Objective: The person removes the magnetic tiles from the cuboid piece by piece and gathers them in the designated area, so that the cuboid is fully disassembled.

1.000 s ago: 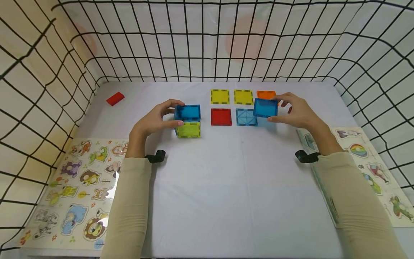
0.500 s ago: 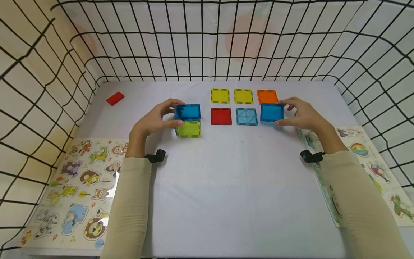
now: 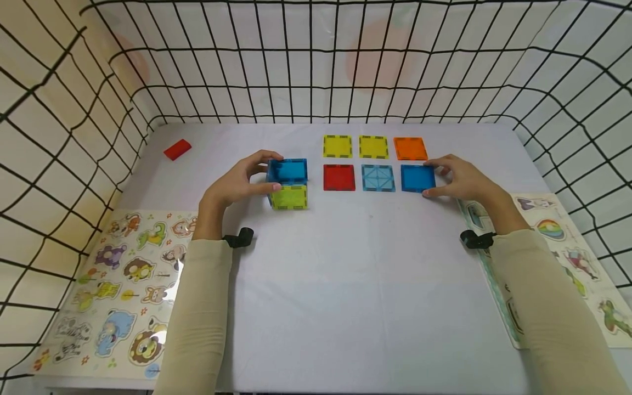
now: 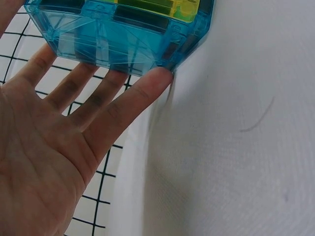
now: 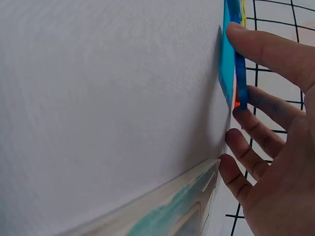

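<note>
Blue-and-yellow box (image 3: 292, 189) stood joined, left of centre; five tiles (image 3: 377, 174) lay loose, upper centre.
Left hand (image 3: 239, 179) gripped the box; right hand (image 3: 463, 179) pinched a blue tile (image 3: 417, 178).

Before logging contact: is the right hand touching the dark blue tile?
Touching. In the right wrist view, the right hand has its thumb against the dark blue tile.
</note>
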Demonstrator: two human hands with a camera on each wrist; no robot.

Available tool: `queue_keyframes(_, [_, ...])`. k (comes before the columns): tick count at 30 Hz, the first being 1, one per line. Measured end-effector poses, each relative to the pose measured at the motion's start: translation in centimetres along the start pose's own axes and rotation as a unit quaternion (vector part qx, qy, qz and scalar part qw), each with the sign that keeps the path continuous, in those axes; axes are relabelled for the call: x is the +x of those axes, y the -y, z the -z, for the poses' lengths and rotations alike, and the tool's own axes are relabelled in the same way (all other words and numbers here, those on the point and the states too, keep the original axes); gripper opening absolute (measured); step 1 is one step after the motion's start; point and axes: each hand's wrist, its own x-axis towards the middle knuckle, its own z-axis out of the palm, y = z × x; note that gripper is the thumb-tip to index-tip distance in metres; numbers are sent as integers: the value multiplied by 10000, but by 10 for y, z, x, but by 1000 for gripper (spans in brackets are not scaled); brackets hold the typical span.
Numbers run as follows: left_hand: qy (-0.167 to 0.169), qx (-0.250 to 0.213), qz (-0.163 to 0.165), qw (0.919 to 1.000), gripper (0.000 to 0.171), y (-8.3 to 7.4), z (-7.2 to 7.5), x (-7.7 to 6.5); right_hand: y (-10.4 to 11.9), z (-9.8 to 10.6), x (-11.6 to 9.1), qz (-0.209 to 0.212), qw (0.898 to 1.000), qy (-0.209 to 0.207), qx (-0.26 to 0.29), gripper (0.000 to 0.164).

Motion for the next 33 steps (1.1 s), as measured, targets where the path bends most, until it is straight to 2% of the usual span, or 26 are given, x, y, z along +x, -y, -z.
queue_keyframes(9, [26, -169, 36, 9998, 57, 1, 1, -1, -2, -1, 4, -69, 9999, 68, -31, 89])
queue_keyframes(16, [15, -436, 154, 9989, 48, 3, 2, -2, 12, -2, 0, -202, 9975, -497, 459, 87])
queue_keyframes(21, [-87, -431, 178, 9989, 45, 3, 2, -1, 29, -3, -3, 219, 9907, -892, 1002, 76])
queue_keyframes(26, [-141, -514, 166, 9984, 49, 1, 0, 0, 51, -8, -1, 599, 9836, -890, 1448, 67])
queue_keyframes(33, [-274, -550, 190, 9979, 54, -1, -4, 3, 90, -25, 8, 913, 9785, -865, 1636, 60])
